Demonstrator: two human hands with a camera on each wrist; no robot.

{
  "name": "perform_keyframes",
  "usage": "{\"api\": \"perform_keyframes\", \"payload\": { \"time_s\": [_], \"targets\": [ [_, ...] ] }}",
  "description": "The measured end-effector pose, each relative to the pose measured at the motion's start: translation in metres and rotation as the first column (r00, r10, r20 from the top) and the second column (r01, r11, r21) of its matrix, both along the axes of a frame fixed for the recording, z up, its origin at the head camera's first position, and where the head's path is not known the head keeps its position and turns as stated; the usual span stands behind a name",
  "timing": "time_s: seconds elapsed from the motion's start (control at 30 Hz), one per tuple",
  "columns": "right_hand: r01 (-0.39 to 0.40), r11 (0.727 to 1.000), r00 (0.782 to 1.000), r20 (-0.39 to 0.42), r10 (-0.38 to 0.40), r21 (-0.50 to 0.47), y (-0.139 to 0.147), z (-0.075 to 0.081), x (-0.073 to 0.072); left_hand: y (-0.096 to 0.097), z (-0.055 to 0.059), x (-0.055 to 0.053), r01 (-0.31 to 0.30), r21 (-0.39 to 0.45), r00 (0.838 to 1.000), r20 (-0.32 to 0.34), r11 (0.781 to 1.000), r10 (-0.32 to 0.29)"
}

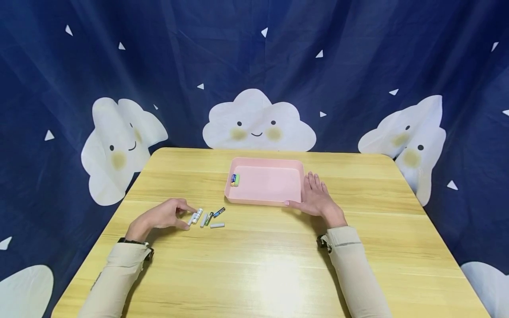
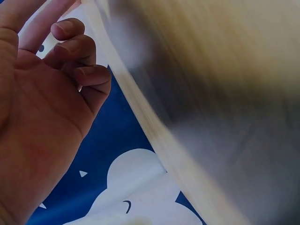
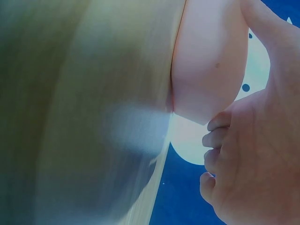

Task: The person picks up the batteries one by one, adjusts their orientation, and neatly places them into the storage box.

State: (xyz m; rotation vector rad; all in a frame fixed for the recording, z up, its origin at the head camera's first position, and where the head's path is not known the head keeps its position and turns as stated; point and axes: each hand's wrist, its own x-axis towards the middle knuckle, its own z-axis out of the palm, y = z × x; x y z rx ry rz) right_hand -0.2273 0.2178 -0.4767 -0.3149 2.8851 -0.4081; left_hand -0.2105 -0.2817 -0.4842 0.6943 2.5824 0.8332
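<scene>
In the head view my left hand (image 1: 169,215) is low over the table's left part, thumb and index finger pinching a white battery (image 1: 191,219) by its two ends. Another white battery (image 1: 198,215) lies right against that one. The left wrist view shows the other fingers (image 2: 75,49) of this hand curled; the battery is out of sight there. My right hand (image 1: 317,198) rests along the right end of a pink tray (image 1: 264,202), fingers straight and thumb at the front corner. In the right wrist view the tray wall (image 3: 211,61) stands beside the palm.
Several loose batteries lie right of my left hand, including a grey one (image 1: 217,225), a green one (image 1: 209,218) and a dark one (image 1: 219,212). Inside the tray's left end, a blue battery (image 1: 233,179) and a green battery (image 1: 237,180) lie side by side. A blue curtain (image 1: 254,53) hangs behind the table.
</scene>
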Motion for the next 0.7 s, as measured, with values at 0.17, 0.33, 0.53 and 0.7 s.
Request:
{"api": "perform_keyframes", "payload": {
  "time_s": [0.17,0.33,0.53,0.7],
  "targets": [
    [0.001,1.000,1.000,0.002,-0.001,0.004,0.0006,-0.0001,-0.0003,-0.0018,-0.0025,-0.0009,-0.021,0.013,1.000,0.016,1.000,0.021],
    [-0.001,1.000,1.000,0.003,0.001,0.007,0.0008,0.0005,-0.0001,-0.0038,-0.0039,-0.0014,-0.038,0.014,0.999,0.015,0.999,0.038],
    [-0.001,1.000,1.000,0.008,0.001,-0.004,0.0005,0.0015,0.0010,-0.0069,-0.0027,-0.0022,-0.025,0.020,1.000,0.001,0.999,0.024],
    [0.000,1.000,1.000,0.006,0.000,-0.010,0.0005,0.0021,0.0011,-0.0101,-0.0023,-0.0049,-0.021,0.058,1.000,0.005,0.998,0.021]
  ]
}}
